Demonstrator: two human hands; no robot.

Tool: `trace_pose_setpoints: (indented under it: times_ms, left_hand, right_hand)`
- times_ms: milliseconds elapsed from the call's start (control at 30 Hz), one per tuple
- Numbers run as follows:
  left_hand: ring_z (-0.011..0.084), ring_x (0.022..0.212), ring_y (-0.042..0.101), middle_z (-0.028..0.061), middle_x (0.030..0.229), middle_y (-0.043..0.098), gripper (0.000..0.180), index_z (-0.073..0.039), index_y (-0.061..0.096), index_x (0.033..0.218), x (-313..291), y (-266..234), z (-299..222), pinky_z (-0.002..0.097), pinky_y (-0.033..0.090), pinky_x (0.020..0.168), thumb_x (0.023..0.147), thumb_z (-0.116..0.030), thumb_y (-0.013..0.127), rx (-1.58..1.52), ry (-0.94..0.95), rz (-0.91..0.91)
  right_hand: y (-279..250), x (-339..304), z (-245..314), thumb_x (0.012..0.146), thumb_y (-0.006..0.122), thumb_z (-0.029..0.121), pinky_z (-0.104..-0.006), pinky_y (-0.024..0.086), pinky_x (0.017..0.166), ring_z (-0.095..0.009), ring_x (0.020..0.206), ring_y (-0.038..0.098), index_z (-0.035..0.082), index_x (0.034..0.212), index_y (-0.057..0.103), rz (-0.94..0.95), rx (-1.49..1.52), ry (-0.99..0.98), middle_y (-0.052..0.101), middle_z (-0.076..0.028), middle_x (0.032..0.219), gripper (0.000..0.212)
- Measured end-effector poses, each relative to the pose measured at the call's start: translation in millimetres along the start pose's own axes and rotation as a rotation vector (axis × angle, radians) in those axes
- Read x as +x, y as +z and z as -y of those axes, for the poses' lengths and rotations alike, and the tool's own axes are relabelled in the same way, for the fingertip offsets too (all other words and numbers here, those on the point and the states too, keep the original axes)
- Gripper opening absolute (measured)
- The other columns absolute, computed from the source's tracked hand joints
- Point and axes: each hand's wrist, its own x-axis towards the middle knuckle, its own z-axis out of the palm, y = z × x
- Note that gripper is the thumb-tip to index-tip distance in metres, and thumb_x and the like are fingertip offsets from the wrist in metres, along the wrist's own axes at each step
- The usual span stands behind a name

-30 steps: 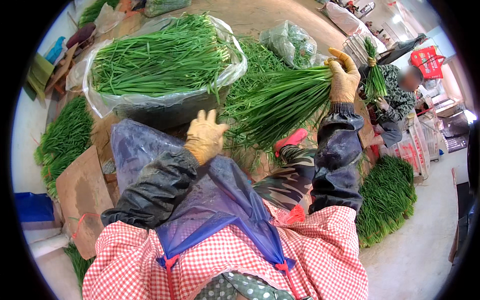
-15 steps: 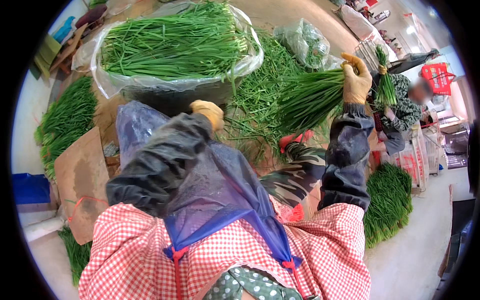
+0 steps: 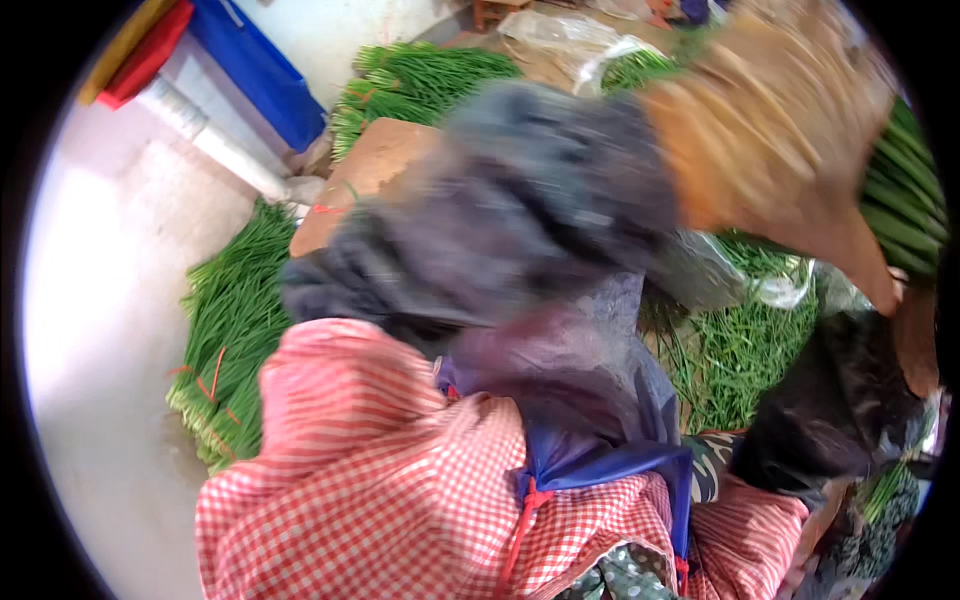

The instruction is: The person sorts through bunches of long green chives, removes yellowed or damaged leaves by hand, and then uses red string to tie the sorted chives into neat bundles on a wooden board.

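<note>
Green bunch (image 3: pixel 908 195): we found it at the right rim, between two and three o'clock, its leaves partly hidden behind the nearer glove.
Left hand (image 3: pixel 775 125): gloved in tan, it loomed large and blurred at two o'clock, overlapping the bunch; one digit pointed down toward five o'clock, but we could not tell whether the others were spread or pressed together.
Right hand (image 3: pixel 914 345): also gloved, it sat at three o'clock just below the bunch; its fingers were hidden from us, so we could not tell what they pinched.
Lined container (image 3: pixel 697 275): we saw its dark wall near three o'clock, beneath the left wrist; the middle was covered by that hand.
Clear liner (image 3: pixel 788 288): it showed pale over the container's edge at three o'clock and again at one o'clock.
Packed greens (image 3: pixel 640 70): we made out some inside the liner at one o'clock.
Clear bag (image 3: pixel 842 290): it lay at three o'clock, its contents too obscured for us to name.
Loose greens (image 3: pixel 750 360): they were strewn over the floor just past three o'clock.
Tied greens (image 3: pixel 235 325): we noted these at nine o'clock, with red ties.
Brown board (image 3: pixel 372 165): it leaned at eleven o'clock.
Co-worker (image 3: pixel 872 535): we glimpsed dark patterned clothing at four o'clock.
</note>
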Motion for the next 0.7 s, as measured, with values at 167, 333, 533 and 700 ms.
trace_pose_setpoints:
  times_ms: [167,333,533,700]
  left_hand:
    - [0.0381,0.101,0.065,0.0228,0.107,0.067,0.09,0.0,0.051,0.126,-74.8,-61.9,45.9,0.0432,0.05,0.091,0.064,-0.059,0.078,0.008,-0.375,0.389]
    - [0.0191,0.126,0.043,0.009,0.135,0.046,0.098,0.001,0.027,0.146,-186.5,17.6,39.3,0.0339,0.036,0.107,0.074,-0.031,0.085,-1.006,-1.161,0.28]
    - [0.0267,0.134,0.041,0.0168,0.147,0.038,0.12,-0.003,0.005,0.154,-256.9,75.5,33.9,0.0343,0.034,0.109,0.069,-0.023,0.086,-0.59,-1.02,0.303]
    - [0.0218,0.125,0.049,0.01,0.137,0.05,0.1,-0.008,0.018,0.153,-243.6,116.4,43.9,0.0324,0.04,0.104,0.072,-0.005,0.077,-0.7,-1.235,0.1]
  right_hand:
    - [120.6,-81.4,-86.6,0.08,0.071,0.015,-0.0459,0.055,0.071,-0.028,0.077,0.068,0.004,0.102,0.069,0.13,0.785,0.691,0.07,-0.016,0.094,0.025]
    - [126.4,-152.5,-144.0,0.082,0.063,-0.001,-0.0252,0.05,0.066,-0.016,0.07,0.064,0.002,0.112,0.067,0.194,0.847,1.181,0.068,-0.008,0.083,0.03]
    - [120.6,-177.3,-175.0,0.081,0.059,-0.003,-0.026,0.052,0.066,-0.016,0.069,0.064,-0.001,0.106,0.068,0.098,0.684,1.218,0.067,-0.008,0.085,0.027]
    - [127.9,-154.2,-202.6,0.083,0.053,0.002,-0.0273,0.051,0.069,-0.015,0.073,0.065,0.001,0.105,0.069,0.273,0.396,0.974,0.068,-0.009,0.085,0.027]
